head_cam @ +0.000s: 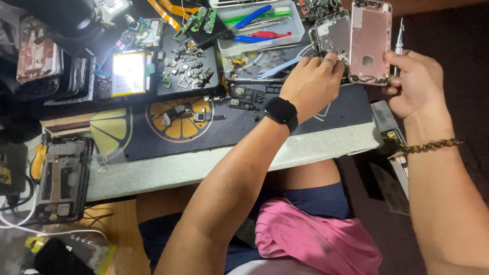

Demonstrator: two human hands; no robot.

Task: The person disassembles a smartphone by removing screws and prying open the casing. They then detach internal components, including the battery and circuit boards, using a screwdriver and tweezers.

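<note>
My left hand [311, 84], with a black watch on its wrist, reaches over the work mat [285, 119]. Its fingers are closed on the lower left corner of a pink phone housing [371, 40] that is turned inside up. A silver phone frame [333, 33] lies just left of the housing, behind my fingertips. My right hand [415, 84], with a bead bracelet on its wrist, is to the right of the housing and grips a thin silver screwdriver [399, 43] pointing up. Its thumb sits near the housing's lower right corner.
The dark mat with lemon-slice prints carries several small phone parts [188, 66] and a flat white battery [128, 74]. A clear tray [244, 46] of blue and red tools stands at the back. A stripped black phone frame [63, 178] lies left. Pink cloth [316, 239] covers my lap.
</note>
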